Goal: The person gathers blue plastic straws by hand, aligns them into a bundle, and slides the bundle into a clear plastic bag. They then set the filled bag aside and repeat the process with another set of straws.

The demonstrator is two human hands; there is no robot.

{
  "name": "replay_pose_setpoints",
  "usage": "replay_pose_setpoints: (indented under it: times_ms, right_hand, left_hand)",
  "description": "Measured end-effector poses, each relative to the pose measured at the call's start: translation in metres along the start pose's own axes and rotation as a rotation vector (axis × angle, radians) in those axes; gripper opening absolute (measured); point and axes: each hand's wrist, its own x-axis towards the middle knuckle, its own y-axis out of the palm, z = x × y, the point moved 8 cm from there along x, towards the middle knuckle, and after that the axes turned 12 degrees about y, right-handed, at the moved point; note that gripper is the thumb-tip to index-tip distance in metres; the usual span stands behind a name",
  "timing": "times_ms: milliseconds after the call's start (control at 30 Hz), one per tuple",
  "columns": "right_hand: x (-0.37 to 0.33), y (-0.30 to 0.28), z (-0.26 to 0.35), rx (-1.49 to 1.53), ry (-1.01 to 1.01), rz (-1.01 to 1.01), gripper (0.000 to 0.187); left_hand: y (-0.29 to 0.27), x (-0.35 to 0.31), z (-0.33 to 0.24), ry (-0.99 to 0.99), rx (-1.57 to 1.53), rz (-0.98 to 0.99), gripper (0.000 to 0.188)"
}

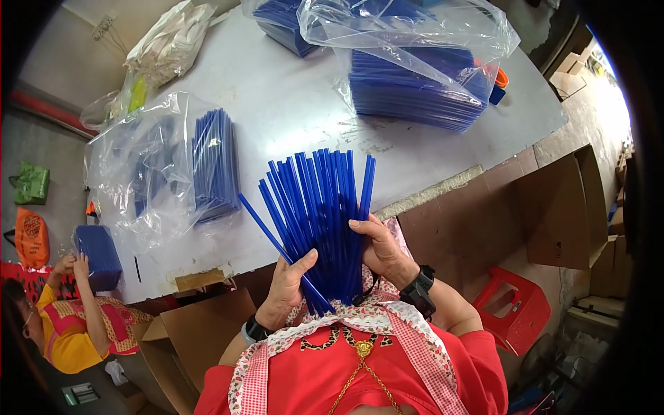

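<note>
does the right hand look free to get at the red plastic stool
Probably not: the right hand is holding blue plastic tubes and would likely need to let go before reaching the red plastic stool.

Pale wall (62, 52), grey floor (59, 138), white worktable (277, 104), red stool (529, 319), bright light at right (621, 84)

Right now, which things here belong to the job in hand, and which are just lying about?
Seemingly part of the job:
Fanned blue strips, held by left grip and right grip
Far blue stack on the table, partly under clear plastic

Seemingly just lying about:
Red stool
Green bag
Orange bag
</note>
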Motion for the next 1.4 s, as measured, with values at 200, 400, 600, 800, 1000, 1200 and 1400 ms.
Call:
replay_pose_setpoints:
  times_ms: [200, 400, 600, 800, 1000, 1200, 1400]
  right_hand:
    - [0.000, -0.006, -0.001, 0.028, 0.000, -0.021, 0.049]
    - [0.000, -0.003, 0.002, 0.051, 0.004, 0.046, 0.050]
    - [-0.004, 0.001, 0.003, 0.085, 0.007, 0.071, 0.046]
    - [-0.002, -0.012, 0.000, 0.087, 0.000, 0.022, 0.043]
    - [-0.003, -0.018, 0.000, 0.075, -0.026, -0.007, 0.049]
    - [-0.003, -0.014, 0.000, 0.093, 0.004, 0.013, 0.048]
    - [-0.001, -0.018, -0.004, -0.038, 0.023, -0.058, 0.048]
  left_hand:
    - [-0.007, 0.000, 0.006, -0.018, -0.024, -0.035, 0.043]
    - [-0.003, -0.001, 0.005, -0.046, -0.135, -0.018, 0.052]
    - [0.004, -0.004, -0.002, -0.001, -0.150, -0.014, 0.051]
    - [-0.008, -0.004, 0.006, -0.063, -0.100, 0.006, 0.049]
    - [-0.005, -0.005, 0.003, -0.045, -0.043, -0.002, 0.048]
    - [-0.004, -0.006, 0.002, -0.046, -0.048, -0.027, 0.051]
    - [0.002, -0.001, 0.002, -0.064, -0.118, -0.025, 0.053]
